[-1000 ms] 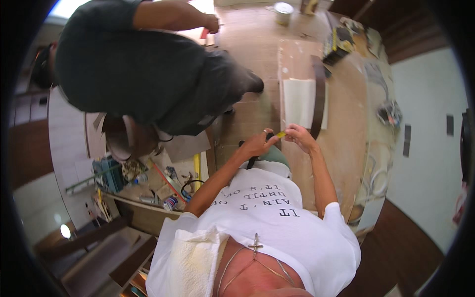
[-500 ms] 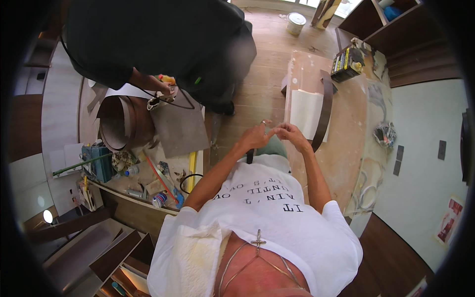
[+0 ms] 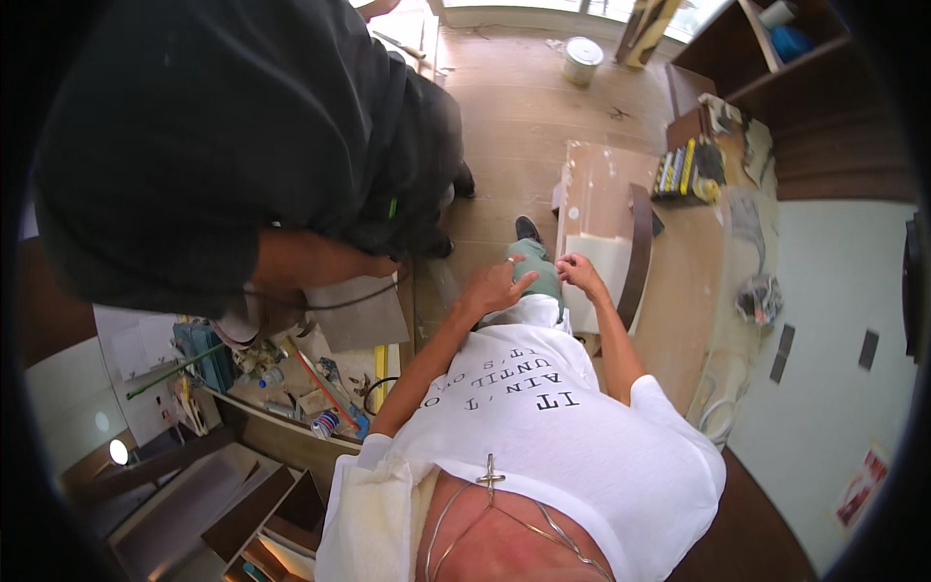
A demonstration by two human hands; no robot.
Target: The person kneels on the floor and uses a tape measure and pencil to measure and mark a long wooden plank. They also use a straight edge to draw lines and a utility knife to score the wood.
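My left hand [image 3: 497,287] hovers in front of my green trousers [image 3: 539,267], thumb and fingers apart, with nothing seen in it. A little to its right, my right hand [image 3: 582,275] has its fingers bent in toward the thumb, as in a pinch. Whatever it may hold is too small to make out. The two hands are apart. Just beyond my right hand, a pale sheet [image 3: 606,250] lies on the workbench [image 3: 687,262], with a dark curved strip [image 3: 639,233] over its edge.
A co-worker in dark clothes [image 3: 242,145] stands close at the left, one arm over a cluttered bench with a grey board [image 3: 361,312], a green case [image 3: 202,349] and a red-handled tool [image 3: 320,373]. A dark can [image 3: 676,173] sits on the right bench; a white bucket [image 3: 582,60] stands behind.
My hands have come apart from where they met. The co-worker has moved closer and nearer the left bench, now covering the brown curved roll there.
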